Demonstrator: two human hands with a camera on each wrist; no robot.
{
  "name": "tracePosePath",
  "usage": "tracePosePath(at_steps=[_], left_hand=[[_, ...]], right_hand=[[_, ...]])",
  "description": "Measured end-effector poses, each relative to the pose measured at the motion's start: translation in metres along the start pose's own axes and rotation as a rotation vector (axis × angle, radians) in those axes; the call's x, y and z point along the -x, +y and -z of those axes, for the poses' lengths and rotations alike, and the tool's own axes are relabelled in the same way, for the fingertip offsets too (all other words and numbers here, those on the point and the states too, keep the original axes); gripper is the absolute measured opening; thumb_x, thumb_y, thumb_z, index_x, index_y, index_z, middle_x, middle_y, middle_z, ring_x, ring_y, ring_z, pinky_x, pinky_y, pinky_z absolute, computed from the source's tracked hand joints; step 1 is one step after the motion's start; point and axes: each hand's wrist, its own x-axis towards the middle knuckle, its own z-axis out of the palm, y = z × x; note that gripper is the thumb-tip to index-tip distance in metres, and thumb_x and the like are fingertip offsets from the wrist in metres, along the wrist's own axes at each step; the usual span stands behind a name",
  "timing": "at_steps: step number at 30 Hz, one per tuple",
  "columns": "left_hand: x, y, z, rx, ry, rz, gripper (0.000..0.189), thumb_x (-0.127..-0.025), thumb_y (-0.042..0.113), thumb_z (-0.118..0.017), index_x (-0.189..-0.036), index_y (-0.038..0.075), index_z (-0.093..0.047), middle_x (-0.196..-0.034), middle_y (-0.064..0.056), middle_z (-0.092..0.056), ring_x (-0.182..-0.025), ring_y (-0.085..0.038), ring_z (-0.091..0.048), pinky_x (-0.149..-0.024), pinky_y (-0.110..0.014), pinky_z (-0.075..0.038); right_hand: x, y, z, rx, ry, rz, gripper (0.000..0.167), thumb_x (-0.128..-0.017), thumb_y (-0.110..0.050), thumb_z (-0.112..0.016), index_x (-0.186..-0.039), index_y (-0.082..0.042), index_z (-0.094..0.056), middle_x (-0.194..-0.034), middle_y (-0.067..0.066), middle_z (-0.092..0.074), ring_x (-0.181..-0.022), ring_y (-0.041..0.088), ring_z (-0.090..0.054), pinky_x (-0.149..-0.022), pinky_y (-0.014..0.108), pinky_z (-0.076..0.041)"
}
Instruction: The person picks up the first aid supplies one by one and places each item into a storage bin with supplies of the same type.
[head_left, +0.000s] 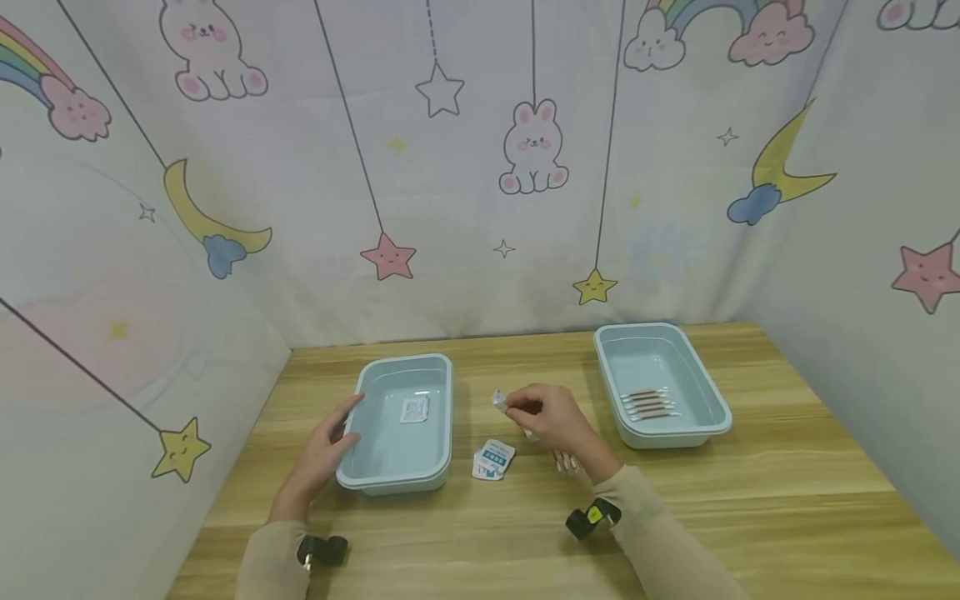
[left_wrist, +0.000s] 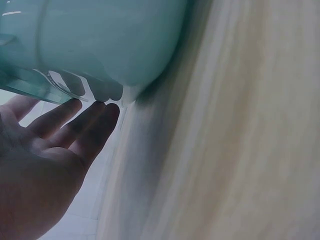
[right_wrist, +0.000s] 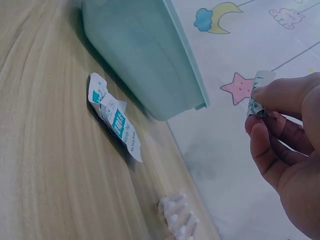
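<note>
Left tray (head_left: 393, 462): left hand (head_left: 322, 454) at its outer rim, thumb and fingers apart. Right hand (head_left: 553, 417) right of tray, thumb and fingertips clamped on held packet (head_left: 498, 401). Loose packets (head_left: 493, 460) just right of tray. Held packet: above table, right of tray, curled; long axis slanted, free end leaning slightly trayward. Likely single-packet carry; next calls for firm pinch, rim clearance.

From my head feed I see a pale printed backdrop (head_left: 465, 200) filling the upper half of the frame: a rabbit (head_left: 534, 158) just right of upper centre, a pink star (head_left: 388, 258) left of centre, a yellow crescent (head_left: 772, 165) at upper right. Below, I have a wood-grained tabletop (head_left: 450, 542) across the bottom.
</note>
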Motion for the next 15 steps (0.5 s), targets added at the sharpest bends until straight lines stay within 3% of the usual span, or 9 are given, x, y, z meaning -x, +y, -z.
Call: tracePosePath(at_steps=[8, 15], left_hand=[[0.0, 0.0, -0.001, 0.0, -0.001, 0.014, 0.066, -0.093, 0.004, -0.048, -0.154, 0.022, -0.03, -0.164, -0.014, -0.012, -0.145, -0.046, -0.02, -0.109, -0.058, -0.035], [0.0, 0.001, -0.001, -0.016, 0.004, 0.03, 0.065, -0.094, 0.005, -0.049, -0.154, 0.024, -0.03, -0.164, -0.013, -0.013, -0.146, -0.044, -0.02, -0.111, -0.057, -0.033]], right_hand=[[-0.002, 0.0, 0.009, -0.075, 0.119, 0.023, 0.01, -0.084, -0.01, -0.074, -0.094, -0.008, -0.075, -0.09, 0.005, -0.075, -0.071, 0.006, -0.063, -0.061, 0.021, -0.055], [-0.002, -0.001, 0.018, -0.142, 0.146, 0.01, 0.012, -0.084, -0.008, -0.074, -0.096, -0.005, -0.075, -0.092, 0.009, -0.075, -0.074, 0.006, -0.064, -0.064, 0.02, -0.055]])
